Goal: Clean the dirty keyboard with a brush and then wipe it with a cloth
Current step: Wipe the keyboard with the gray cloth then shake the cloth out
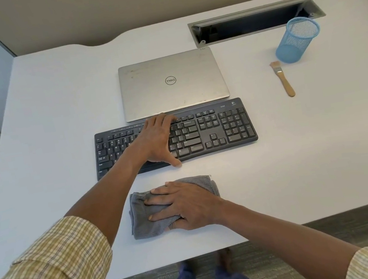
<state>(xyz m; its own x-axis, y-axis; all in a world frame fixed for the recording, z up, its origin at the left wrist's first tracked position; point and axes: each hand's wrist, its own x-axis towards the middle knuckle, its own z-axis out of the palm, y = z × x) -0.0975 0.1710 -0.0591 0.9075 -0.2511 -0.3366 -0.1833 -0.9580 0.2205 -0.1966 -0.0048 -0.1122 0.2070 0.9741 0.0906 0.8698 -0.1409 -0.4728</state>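
The left hand (158, 141) lay across the middle of the black Logitech keyboard (212, 130), fingers reaching over its far edge and the thumb hooked down over the near edge, so it spanned and gripped the board front to back. The keyboard sat flat on the white desk (54, 116), its far edge just beside the closed silver Dell laptop (173, 83).

Nearer the desk's front edge, the right hand (184, 205) pressed down on the crumpled grey cloth (142, 220), fingers spread fairly straight over the top and the thumb tucked into a fold underneath, pinching it. The cloth lay on the desk, apart from the keyboard.

Off to the right, well clear of both hands, the wooden-handled brush (283, 79) lay flat on the desk, bristles pointing away, near the blue mesh pen cup (297, 39). Behind the cup, the desk's cable tray (255, 20) stood with its lid propped open.
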